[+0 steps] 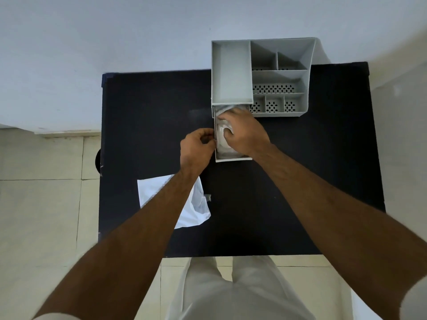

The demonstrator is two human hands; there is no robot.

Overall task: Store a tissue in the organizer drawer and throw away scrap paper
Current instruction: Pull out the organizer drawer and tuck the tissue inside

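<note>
Nearest on the dark worktop [288,204], left of centre, lies a white sheet of paper [198,209], crumpled at its right edge and partly hidden under the left forearm. I judge that this is the scrap paper, and nobody holds it, so the throwing away is not yet done. No bin can be recognised with certainty.

Farther in, the left hand [196,146] is at the left wall of the pulled-out drawer [231,159]. Its fingers [206,133] are curled closed, pinching at the drawer wall or at an edge of the tissue; which one, I cannot tell. Just to the right, the right hand [245,132] is inside the drawer, with bent fingers pressing down on the white tissue [223,137]. The tissue sits in the drawer, crumpled, and fills most of it.

Farthest stands the grey organizer [307,88], at the far edge of the worktop, right of centre, with its top compartments empty.

So the storing seems almost complete: the tissue is in. What remains, in my judgement, is to push the drawer shut and then discard the paper.
</note>
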